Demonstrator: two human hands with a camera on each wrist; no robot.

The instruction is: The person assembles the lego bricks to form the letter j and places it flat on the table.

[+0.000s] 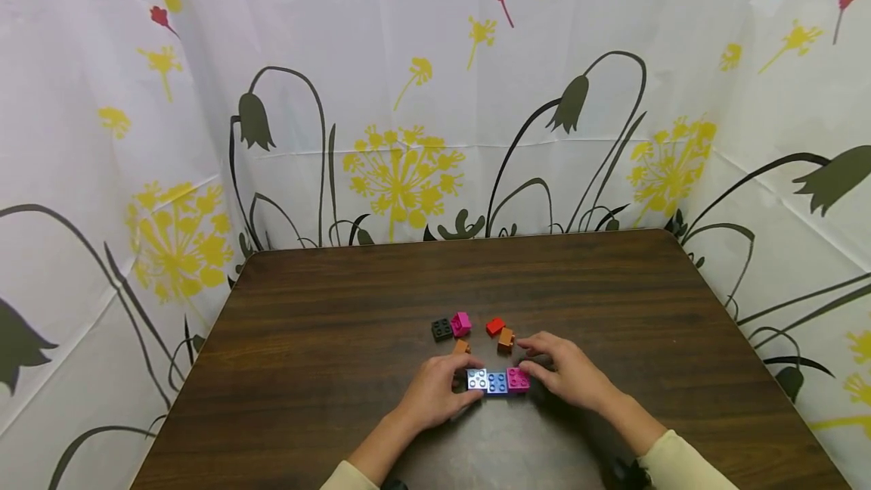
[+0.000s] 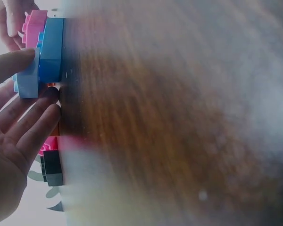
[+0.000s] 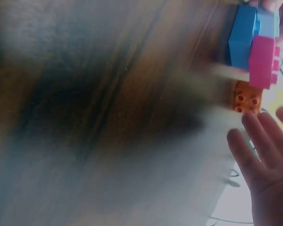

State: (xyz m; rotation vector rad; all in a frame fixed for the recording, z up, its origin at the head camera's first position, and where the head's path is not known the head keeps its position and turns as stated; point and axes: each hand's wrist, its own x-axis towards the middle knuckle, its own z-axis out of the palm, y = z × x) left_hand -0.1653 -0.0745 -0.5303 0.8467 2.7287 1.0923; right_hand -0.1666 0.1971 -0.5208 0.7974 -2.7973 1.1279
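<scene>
A light-blue toy brick (image 1: 477, 379) and a pink toy brick (image 1: 518, 379) sit on opposite ends of a longer blue brick (image 2: 52, 52), whose middle studs show between them. With thumb and fingers, my left hand (image 1: 435, 393) pinches the light-blue brick. My right hand (image 1: 570, 373) is just right of the pink brick, its fingers spread and fairly straight. The right wrist view shows a gap between that hand and the pink brick (image 3: 262, 63). Near the right fingertips stands an orange brick (image 1: 506, 340), studs facing sideways.
Behind the hands lie a black brick (image 1: 441, 330), a second pink brick (image 1: 461, 324) and a red brick (image 1: 495, 326). Another orange brick (image 1: 461, 347) is partly hidden behind the left hand. A flower-patterned curtain (image 1: 435, 97) hangs beyond the dark wooden table (image 1: 327, 308).
</scene>
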